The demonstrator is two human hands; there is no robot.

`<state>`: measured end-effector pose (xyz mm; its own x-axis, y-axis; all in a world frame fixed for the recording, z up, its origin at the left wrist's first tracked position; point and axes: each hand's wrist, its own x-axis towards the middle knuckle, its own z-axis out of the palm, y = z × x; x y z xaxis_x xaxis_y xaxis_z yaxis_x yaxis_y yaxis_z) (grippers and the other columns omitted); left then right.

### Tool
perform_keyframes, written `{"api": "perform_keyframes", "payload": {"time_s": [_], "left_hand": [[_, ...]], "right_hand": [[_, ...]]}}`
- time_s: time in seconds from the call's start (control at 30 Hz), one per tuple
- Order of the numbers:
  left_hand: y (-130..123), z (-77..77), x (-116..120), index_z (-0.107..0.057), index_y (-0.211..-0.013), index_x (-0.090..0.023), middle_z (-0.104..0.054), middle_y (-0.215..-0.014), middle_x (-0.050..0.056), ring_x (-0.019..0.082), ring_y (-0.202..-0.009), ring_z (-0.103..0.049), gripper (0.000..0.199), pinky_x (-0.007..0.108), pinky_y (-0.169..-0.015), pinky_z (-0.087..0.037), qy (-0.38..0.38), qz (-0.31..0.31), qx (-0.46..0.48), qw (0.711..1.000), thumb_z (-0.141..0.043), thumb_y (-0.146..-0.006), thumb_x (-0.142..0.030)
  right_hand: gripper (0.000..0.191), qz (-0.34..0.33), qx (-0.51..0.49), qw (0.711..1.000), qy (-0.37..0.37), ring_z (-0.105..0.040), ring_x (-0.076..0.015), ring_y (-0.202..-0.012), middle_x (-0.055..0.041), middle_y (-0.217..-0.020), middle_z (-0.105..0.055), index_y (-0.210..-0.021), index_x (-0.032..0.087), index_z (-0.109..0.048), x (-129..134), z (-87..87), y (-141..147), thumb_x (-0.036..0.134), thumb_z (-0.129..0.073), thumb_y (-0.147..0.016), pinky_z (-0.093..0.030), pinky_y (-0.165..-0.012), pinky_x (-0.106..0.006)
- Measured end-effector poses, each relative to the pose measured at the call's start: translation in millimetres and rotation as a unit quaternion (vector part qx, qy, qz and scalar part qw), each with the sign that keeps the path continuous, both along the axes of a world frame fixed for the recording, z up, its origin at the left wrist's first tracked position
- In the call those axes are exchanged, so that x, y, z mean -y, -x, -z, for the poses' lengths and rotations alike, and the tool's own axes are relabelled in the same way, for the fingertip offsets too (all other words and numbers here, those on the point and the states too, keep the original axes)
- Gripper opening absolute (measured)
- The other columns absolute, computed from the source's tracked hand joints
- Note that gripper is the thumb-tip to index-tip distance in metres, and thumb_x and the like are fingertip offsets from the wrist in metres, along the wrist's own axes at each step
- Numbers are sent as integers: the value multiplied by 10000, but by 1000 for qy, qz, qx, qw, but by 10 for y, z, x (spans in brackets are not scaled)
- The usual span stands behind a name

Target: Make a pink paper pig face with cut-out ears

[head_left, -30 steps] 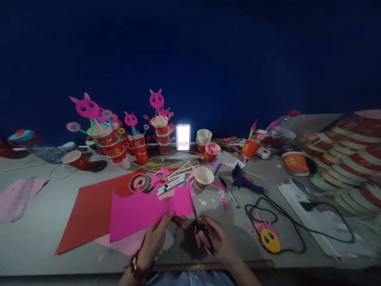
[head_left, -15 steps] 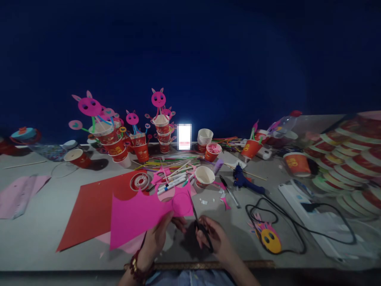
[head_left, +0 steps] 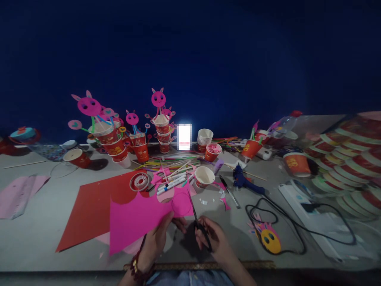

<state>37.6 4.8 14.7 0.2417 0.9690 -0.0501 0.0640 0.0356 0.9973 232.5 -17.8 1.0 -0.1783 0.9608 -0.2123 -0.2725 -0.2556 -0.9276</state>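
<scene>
A bright pink sheet of paper [head_left: 133, 218] with scalloped cut-outs along its top edge is held by my left hand [head_left: 160, 234], thumb on top and fingers beneath. A drawn circle shows on the sheet's right part. My right hand [head_left: 212, 236] is closed round the dark handles of a pair of scissors [head_left: 195, 214]. Their blades point up and away, against the sheet's right edge beside the circle. A red sheet [head_left: 86, 210] lies under the pink one at the left.
Markers [head_left: 174, 183], a tape roll [head_left: 139, 181] and a paper cup [head_left: 204, 176] lie just beyond the pink sheet. To the right are a blue glue gun [head_left: 245, 182] with its looping cord and a yellow face cut-out [head_left: 271, 241]. Decorated cup stacks [head_left: 114, 147] stand at the back.
The pink sheet has shifted slightly left and its lower left corner has dipped. Both hands keep their grip, and the scissors have barely moved.
</scene>
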Motion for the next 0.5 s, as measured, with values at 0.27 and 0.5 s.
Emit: {"api": "perform_keyframes", "payload": {"time_s": [0.27,0.5], "left_hand": [[-6,-32,4,-760,-872,-186,-763,-795,93,238,-780,-701,567,363,-882,-532,-7,4,-4,1000,-284,-1020,-457],[-2,0,20,-754,-861,-181,-756,-770,94,244,-759,-702,551,374,-860,-545,-15,-9,-5,1000,-322,-1005,-492]], "right_hand": [[513,12,2,1000,20,-415,-86,-469,64,-592,-461,-687,206,-518,-2,-19,17,639,-791,-662,-399,-448,-213],[551,21,-4,999,29,-405,-81,-472,72,-595,-444,-695,210,-488,28,22,40,671,-785,-643,-377,-447,-206]]}}
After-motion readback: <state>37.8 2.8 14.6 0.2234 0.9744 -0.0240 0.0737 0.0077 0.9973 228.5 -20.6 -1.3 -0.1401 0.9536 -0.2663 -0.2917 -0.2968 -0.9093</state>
